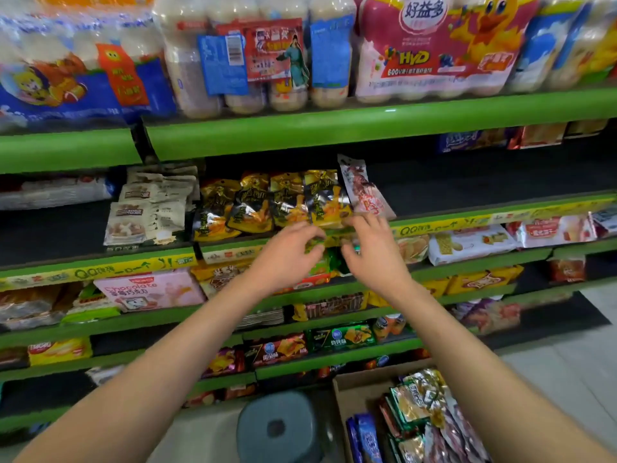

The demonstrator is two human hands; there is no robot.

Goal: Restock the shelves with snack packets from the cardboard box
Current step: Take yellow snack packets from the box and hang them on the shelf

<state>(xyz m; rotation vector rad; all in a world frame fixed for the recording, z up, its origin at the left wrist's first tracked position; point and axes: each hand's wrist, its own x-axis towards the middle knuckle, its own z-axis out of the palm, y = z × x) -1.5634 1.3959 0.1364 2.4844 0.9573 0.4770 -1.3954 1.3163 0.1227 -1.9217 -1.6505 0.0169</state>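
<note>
Black-and-gold snack packets (267, 202) stand in a row on the green shelf (467, 225); the open cardboard box (347, 396) below holds more.

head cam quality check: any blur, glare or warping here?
Head view: motion blur smears the top-shelf bottle packs at upper left; shelf edges bow from wide-angle distortion; small glare spots on the gold-black packets; both hands, left hand and right hand, slightly soft; the cardboard box is reasonably sharp.

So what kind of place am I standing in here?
Most likely a small grocery or convenience shop: green shelves with yellow price strips, rows of black and yellow snack packets, and an open cardboard box of stock.
</note>
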